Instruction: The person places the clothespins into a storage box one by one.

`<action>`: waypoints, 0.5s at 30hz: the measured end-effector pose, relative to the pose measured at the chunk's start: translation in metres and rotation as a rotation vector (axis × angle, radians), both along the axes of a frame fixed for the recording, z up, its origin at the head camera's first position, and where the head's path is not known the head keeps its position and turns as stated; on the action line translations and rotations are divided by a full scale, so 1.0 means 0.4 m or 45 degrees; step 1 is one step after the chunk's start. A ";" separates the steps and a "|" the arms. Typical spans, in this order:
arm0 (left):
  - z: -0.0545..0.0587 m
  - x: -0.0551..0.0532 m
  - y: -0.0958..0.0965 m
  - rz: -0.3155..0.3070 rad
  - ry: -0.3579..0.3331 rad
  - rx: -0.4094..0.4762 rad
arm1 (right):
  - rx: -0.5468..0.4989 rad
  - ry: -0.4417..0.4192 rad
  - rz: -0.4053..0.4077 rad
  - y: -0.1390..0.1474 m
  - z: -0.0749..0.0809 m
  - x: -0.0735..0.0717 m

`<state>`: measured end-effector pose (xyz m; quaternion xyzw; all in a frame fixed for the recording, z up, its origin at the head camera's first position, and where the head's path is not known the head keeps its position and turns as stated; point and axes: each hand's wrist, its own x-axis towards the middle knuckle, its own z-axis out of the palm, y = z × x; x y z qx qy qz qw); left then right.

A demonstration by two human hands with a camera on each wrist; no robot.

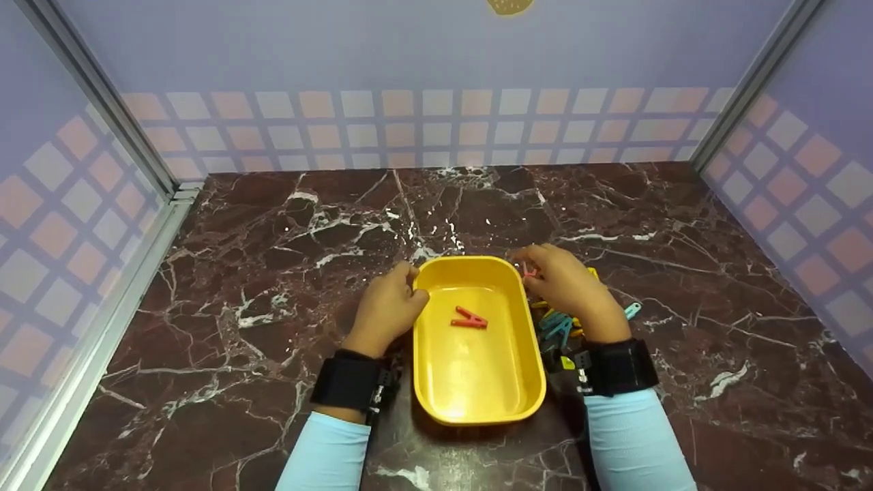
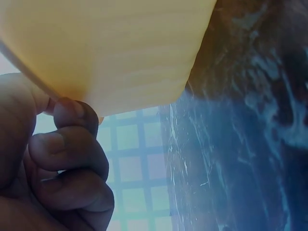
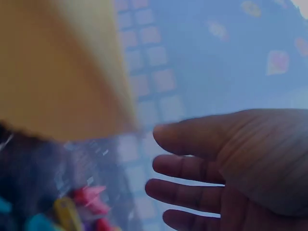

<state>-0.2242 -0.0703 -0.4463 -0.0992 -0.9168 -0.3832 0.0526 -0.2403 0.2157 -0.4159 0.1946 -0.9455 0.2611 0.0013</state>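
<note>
A yellow plastic tray [image 1: 477,402] sits upright in front of me, with one red clothespin [image 1: 470,319] lying on its floor. My left hand [image 1: 387,307] pinches the tray's left rim between thumb and curled fingers; in the left wrist view the hand [image 2: 72,149] grips the tray edge [image 2: 130,57]. My right hand [image 1: 563,281] hovers beside the tray's far right corner, above a heap of clothespins [image 1: 559,326]. From the right wrist, that hand [image 3: 226,168] has its fingers extended, with nothing seen between them. A pink-red clothespin [image 1: 530,272] shows near its fingertips in the head view.
The heap, partly hidden under my right hand and wrist, includes a blue clothespin [image 1: 633,310] and, in the right wrist view, a yellow one [image 3: 67,214] and red ones [image 3: 91,198]. Tiled-pattern walls [image 1: 436,129] enclose the dark marbled tabletop [image 1: 273,273] at the back and sides.
</note>
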 end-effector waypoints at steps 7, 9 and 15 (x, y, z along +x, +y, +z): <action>-0.002 0.004 -0.001 0.000 -0.017 -0.002 | 0.157 -0.073 0.011 0.001 -0.066 -0.027; -0.002 0.003 0.000 0.003 -0.023 -0.005 | 0.194 -0.115 0.022 -0.002 -0.075 -0.028; -0.001 0.001 0.001 0.006 -0.034 -0.003 | 0.216 -0.178 0.030 -0.014 -0.076 -0.027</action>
